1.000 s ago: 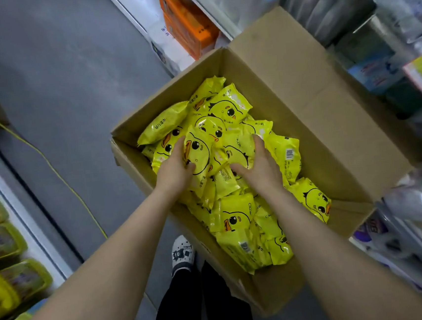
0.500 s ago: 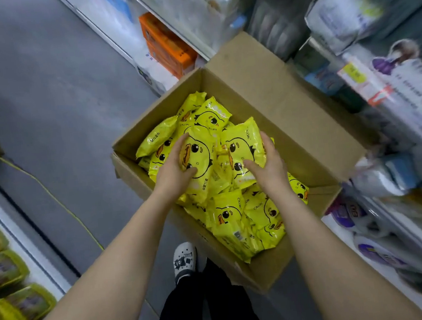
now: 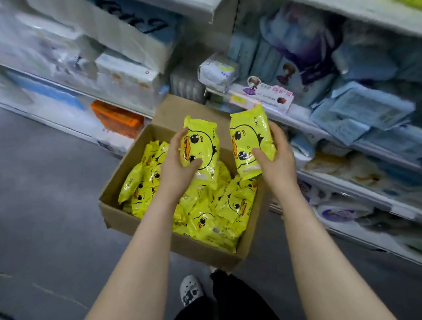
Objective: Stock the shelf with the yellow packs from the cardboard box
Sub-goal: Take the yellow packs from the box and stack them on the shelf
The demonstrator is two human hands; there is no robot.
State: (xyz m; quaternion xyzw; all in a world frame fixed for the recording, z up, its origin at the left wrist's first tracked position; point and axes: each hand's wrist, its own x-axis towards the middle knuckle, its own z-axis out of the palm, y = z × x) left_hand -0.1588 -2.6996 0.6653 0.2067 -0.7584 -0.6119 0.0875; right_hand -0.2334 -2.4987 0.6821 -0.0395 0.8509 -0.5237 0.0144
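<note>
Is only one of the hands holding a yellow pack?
No, the left hand grips one yellow duck-printed plastic pack, and the right hand grips another yellow pack.

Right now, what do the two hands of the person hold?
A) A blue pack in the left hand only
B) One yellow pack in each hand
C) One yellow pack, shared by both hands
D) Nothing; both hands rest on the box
B: the left hand grips one yellow pack and the right hand grips a second yellow pack, both held above the cardboard box.

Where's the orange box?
In the head view, the orange box sits left of centre on the bottom shelf, just beyond the far left corner of the cardboard box.
</note>
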